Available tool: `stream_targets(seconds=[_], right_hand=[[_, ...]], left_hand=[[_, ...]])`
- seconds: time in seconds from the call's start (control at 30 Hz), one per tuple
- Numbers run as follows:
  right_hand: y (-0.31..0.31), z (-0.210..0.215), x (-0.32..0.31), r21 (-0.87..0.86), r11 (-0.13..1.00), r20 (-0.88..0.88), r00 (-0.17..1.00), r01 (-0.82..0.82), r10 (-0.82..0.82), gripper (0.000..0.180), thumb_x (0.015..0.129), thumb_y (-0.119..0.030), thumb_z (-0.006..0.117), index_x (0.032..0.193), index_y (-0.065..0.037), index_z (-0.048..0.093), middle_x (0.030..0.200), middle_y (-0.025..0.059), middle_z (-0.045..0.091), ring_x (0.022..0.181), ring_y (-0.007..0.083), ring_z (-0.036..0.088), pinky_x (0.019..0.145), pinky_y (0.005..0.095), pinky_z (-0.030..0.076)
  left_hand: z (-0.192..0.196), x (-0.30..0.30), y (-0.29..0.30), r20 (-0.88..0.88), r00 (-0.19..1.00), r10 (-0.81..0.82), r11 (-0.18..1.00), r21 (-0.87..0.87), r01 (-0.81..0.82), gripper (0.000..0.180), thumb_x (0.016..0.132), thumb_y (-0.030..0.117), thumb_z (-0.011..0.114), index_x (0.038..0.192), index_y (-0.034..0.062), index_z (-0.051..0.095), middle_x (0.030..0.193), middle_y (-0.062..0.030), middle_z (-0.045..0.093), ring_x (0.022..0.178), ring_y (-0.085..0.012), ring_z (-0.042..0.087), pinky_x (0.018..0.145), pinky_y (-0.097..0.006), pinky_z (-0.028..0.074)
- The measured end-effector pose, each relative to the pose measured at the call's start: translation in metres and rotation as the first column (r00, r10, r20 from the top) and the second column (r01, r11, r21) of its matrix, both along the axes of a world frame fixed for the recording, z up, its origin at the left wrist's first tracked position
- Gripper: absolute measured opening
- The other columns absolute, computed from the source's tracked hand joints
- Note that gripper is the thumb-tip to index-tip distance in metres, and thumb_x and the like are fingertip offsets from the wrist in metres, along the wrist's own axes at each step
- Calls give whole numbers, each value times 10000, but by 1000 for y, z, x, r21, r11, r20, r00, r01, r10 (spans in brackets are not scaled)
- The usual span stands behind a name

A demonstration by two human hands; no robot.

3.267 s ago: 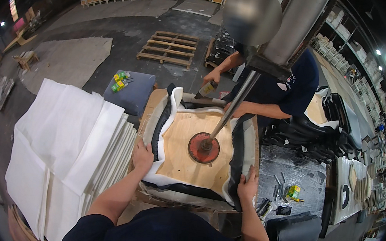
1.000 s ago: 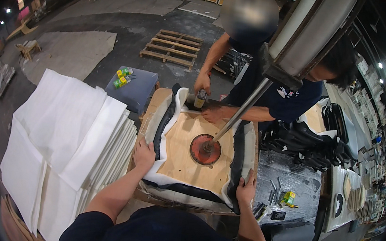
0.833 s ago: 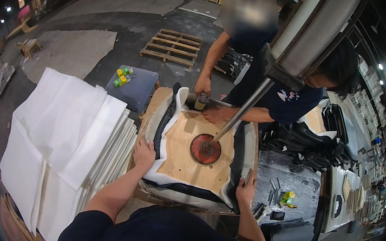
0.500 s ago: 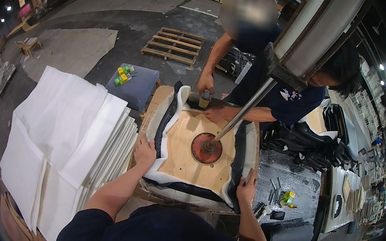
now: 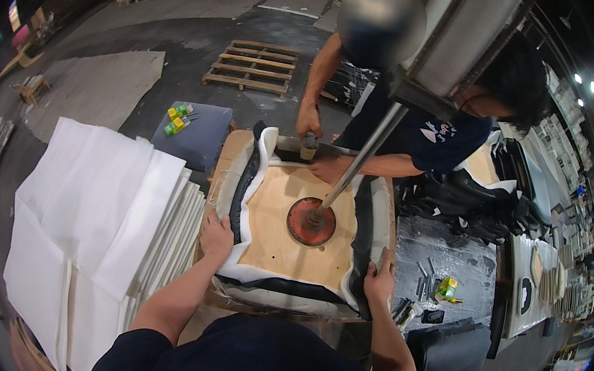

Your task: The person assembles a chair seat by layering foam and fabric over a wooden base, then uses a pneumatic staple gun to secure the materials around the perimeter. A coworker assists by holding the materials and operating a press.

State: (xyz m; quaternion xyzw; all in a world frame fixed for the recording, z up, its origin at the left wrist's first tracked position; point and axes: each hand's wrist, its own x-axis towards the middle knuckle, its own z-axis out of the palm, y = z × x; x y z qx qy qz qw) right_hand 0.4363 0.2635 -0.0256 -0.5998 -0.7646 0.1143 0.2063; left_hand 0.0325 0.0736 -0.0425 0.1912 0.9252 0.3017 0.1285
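A pale plywood seat board lies under a red round press plate on a metal rod. White padding and a black cover stand up around the board, inside a pale grey rim. My left hand is closed on the rim's near left side, thumb toward the padding. On the opposite side, my right hand grips the rim beside the black cover, fingers pointing away from me. Across the board, a co-worker's hand holds a staple gun, and their other hand presses the far edge.
White padding sheets are stacked at my left. Behind them, a grey-topped stand bears green-yellow boxes. At right, a wrapped table holds staple strips and another box, near piled black covers. A wooden pallet lies on the floor beyond.
The view has shifted slightly. Both my hands stay at the rim's sides. The co-worker's staple gun stays at the far edge, turned a little.
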Motion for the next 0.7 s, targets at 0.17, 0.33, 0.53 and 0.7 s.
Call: stream_targets(seconds=[0.17,0.33,0.53,0.7], right_hand=[[0,3,1,-37,999,-12,1000,0,0,697,1030,-241,700,1671,-201,429,1322,357,623,1190,585,625,988,602,535],[-1,4,1,-5,1000,-53,998,-24,24,694,1032,-219,693,1671,-183,425,1342,351,625,1147,581,647,960,599,547],[-3,3,0,2,999,-78,996,-38,38,692,1036,-202,688,1673,-182,419,1361,358,623,1145,585,653,959,598,551],[-2,1,3,21,999,-62,998,-30,31,684,1037,-204,690,1670,-187,428,1361,347,629,1155,586,648,963,595,552]], left_hand=[[1,0,1,12,1000,6,1000,1,-6,581,1108,380,559,1545,3,490,1427,-288,619,1314,-492,599,1095,-595,472],[-2,-2,3,-5,1000,7,1000,7,-7,571,1105,377,563,1528,-3,513,1429,-292,617,1340,-490,580,1122,-585,454],[2,-2,0,11,1000,-8,1000,3,8,576,1105,369,568,1547,7,496,1432,-291,610,1349,-487,571,1123,-595,451],[2,-1,2,6,1000,0,1000,4,0,580,1106,371,567,1551,7,489,1444,-286,603,1355,-486,567,1124,-601,449]])
